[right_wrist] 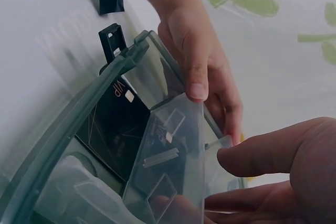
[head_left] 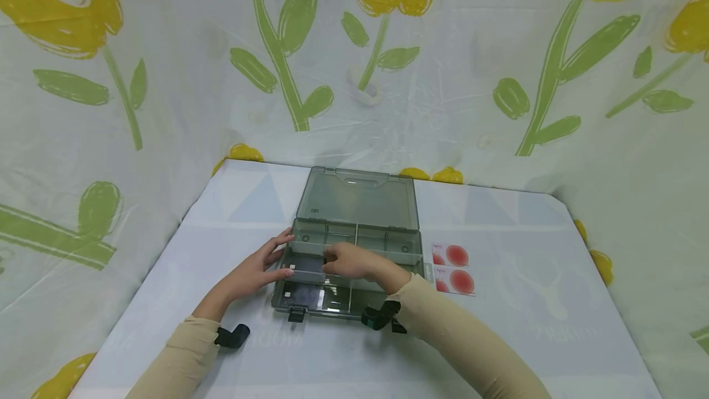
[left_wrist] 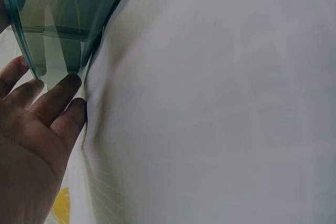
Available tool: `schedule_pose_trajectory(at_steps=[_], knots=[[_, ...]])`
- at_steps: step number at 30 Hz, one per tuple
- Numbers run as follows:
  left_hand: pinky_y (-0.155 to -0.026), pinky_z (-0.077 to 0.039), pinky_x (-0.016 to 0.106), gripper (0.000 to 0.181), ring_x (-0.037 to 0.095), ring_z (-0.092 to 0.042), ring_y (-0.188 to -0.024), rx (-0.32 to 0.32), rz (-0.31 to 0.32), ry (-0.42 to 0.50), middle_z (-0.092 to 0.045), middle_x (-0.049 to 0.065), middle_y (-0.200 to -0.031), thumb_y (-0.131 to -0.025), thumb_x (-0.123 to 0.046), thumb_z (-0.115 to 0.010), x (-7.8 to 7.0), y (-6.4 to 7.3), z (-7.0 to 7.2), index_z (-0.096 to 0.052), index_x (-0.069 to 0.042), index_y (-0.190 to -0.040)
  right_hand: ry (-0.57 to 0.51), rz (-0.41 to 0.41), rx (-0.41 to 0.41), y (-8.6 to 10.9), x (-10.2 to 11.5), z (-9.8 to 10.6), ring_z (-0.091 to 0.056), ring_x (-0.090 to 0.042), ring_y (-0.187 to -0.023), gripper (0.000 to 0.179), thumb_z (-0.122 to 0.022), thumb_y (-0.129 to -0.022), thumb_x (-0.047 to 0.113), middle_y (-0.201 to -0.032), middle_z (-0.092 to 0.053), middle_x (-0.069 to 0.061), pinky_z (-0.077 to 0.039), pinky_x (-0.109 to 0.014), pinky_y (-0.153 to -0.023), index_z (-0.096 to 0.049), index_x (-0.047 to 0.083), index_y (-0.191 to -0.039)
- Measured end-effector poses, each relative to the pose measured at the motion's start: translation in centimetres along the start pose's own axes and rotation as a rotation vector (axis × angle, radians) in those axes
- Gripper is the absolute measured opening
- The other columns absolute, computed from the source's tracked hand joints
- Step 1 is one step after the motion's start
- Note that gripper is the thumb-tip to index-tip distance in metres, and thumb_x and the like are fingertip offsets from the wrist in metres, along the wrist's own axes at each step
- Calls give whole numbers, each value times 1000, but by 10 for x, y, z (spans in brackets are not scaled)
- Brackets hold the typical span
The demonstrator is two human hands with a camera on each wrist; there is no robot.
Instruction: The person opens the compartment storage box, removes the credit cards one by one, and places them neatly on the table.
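A translucent grey-green compartment box lies on the table with its lid raised back. Against the box's left wall rests my left hand, thumb at the rim and fingers spread; the left wrist view shows the fingertips touching the wall. My right hand reaches into the middle row, its thumb apart from its fingers. Its fingertips show partly through a clear divider, with nothing visibly held. A black VIP card lies in the front left compartment; another dark card lies in the middle-row left compartment.
Two red-and-white cards lie just right of the box. Black latches stick out at the box's front edge. Flower-printed cloth hangs behind and beside the white table.
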State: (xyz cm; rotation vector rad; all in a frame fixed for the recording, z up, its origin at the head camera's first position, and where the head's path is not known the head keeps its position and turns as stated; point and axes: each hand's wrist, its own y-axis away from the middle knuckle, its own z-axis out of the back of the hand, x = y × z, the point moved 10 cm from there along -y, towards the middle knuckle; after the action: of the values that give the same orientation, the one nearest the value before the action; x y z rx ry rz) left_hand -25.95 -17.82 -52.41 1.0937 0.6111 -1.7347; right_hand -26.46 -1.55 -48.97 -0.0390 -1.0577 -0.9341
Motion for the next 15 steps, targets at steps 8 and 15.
schedule_pose_trajectory(at_steps=[8,15], knots=[[-112,-35,64,79,50,-28,-147,1,4,6,-10,4,-171,-95,-35,-73,1,0,0,-30,-18,-160,-38,27,-37,2,-3,1,-54,-33,-131,50,-56,-104,14,-143,-55,-21,-48,-50,-107,-46,-5,-148],[-113,-34,65,79,49,-28,-147,1,-3,13,-10,4,-171,-95,-34,-74,0,1,1,-31,-18,-159,-80,45,-71,7,-2,3,-53,-34,-134,51,-56,-104,13,-146,-53,-22,-48,-48,-107,-45,-5,-150]])
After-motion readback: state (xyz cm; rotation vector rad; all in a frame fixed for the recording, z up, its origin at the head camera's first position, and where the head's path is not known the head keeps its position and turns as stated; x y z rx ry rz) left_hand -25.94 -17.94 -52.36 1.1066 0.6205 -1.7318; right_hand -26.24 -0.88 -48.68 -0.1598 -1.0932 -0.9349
